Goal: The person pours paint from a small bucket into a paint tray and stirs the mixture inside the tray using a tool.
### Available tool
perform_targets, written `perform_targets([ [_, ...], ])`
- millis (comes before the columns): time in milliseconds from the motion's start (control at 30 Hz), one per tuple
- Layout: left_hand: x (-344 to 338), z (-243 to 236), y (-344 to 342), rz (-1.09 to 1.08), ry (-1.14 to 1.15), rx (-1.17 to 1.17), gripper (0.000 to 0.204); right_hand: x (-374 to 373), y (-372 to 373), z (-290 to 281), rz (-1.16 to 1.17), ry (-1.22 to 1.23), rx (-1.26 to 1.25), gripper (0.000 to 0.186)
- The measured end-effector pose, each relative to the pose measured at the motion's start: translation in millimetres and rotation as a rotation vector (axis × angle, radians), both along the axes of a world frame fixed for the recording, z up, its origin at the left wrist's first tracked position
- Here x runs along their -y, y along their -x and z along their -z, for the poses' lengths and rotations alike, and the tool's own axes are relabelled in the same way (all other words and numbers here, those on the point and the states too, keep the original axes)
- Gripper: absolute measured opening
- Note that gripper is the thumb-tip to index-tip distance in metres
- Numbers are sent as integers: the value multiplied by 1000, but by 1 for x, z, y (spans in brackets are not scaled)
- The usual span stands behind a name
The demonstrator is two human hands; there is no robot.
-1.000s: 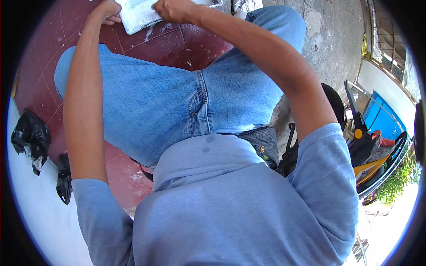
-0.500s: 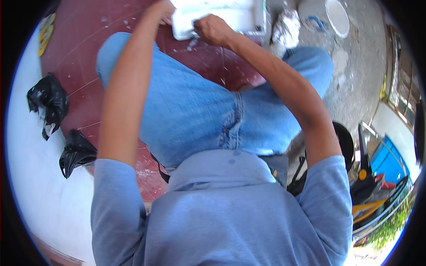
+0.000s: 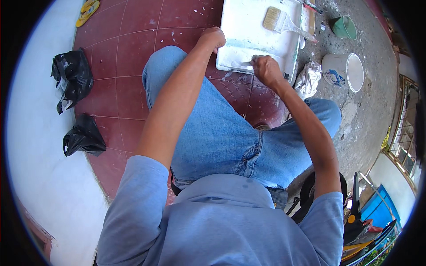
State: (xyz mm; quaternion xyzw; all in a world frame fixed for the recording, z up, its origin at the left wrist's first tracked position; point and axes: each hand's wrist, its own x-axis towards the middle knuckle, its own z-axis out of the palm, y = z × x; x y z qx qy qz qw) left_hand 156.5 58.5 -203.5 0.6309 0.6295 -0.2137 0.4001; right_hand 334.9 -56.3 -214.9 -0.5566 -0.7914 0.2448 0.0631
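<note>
A white paint-smeared plastic tray (image 3: pixel 242 17) lies on the red tiles beyond my legs. My left hand (image 3: pixel 212 39) is closed on the tray's left edge. My right hand (image 3: pixel 266 71) grips a small tool (image 3: pixel 248 63), a scraper perhaps, over the near part of the tray; its blade is hard to make out. A wide paintbrush (image 3: pixel 284 24) with pale bristles rests across the upper right part of the tray. Crumpled white material (image 3: pixel 308 80) lies just right of the tray.
A white bucket (image 3: pixel 337 73) and a green container (image 3: pixel 342 27) stand on rough concrete at the right. Black bags (image 3: pixel 71 80) lie along the white wall (image 3: pixel 35 133), yellow sandals (image 3: pixel 86 13) at upper left. Dark and yellow items (image 3: pixel 355 217) crowd the lower right.
My view has shifted, so tray, hands and legs appear lower and further right, and the paintbrush and containers now show. Both hands remain at the tray.
</note>
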Motion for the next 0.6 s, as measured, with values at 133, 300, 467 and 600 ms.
perform_targets([
  [133, -4, 6, 2, -15, -9, -6, 16, -13, 8, -4, 137, -110, 51, 16],
  [300, -6, 9, 3, -54, 14, 17, 16, 5, 14, -1, 24, -28, -29, 16],
  [467, -13, 12, 12, -133, 91, 167, 26, -9, -20, -28, 334, 80, -171, 21],
  [600, -37, 12, 18, -319, 197, 260, 64, -3, -32, -27, 345, 121, -208, 19],
])
